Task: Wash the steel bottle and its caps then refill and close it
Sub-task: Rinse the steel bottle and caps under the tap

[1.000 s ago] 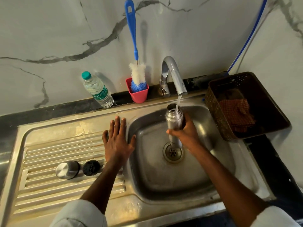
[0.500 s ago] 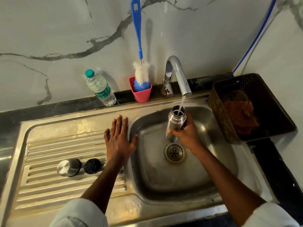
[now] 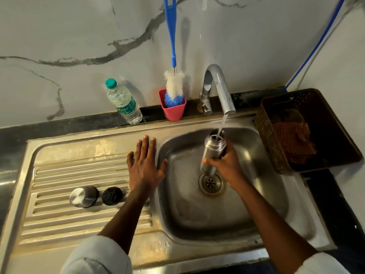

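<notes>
I'm gripping the cylindrical steel bottle (image 3: 214,150) in my right hand (image 3: 227,168), fingers wrapped round it, over the steel sink basin (image 3: 256,194), keeping its mouth centred under the chrome tap (image 3: 219,89) stream, left hand (image 3: 145,165) resting flat, fingers spread.

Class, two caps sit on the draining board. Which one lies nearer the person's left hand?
The black cap lies nearer the left hand. It is dark and ridged, between the hand's wrist and the shiny steel cap, which sits farther out on the ribs.
</notes>
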